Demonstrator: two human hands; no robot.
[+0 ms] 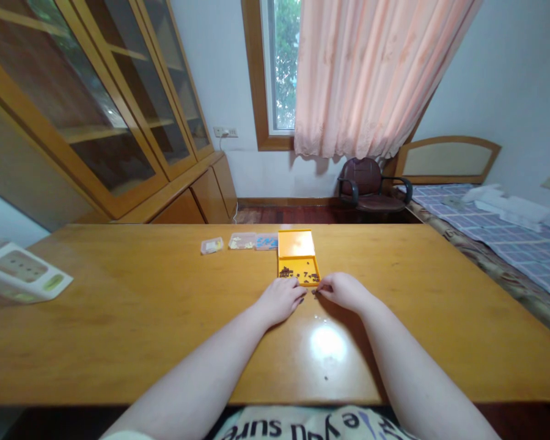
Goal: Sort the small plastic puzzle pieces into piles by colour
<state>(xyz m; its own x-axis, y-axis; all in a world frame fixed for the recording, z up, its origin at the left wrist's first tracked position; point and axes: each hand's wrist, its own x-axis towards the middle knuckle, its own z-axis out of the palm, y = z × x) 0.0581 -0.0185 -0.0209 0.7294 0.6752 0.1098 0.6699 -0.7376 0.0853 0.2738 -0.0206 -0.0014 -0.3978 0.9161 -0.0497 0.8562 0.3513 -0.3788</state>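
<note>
Lying open, the box [297,260] is yellow; pieces [286,272] brown.

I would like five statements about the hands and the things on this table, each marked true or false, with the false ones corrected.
1. The yellow case lies open on the table. True.
2. The left hand and the right hand are close to its near edge. True.
3. The hands are clasped together. False: a gap separates them.
4. Some blue pieces lie to the left of the case. True.
5. The case holds only white pieces. False: it holds dark brown pieces.
</note>
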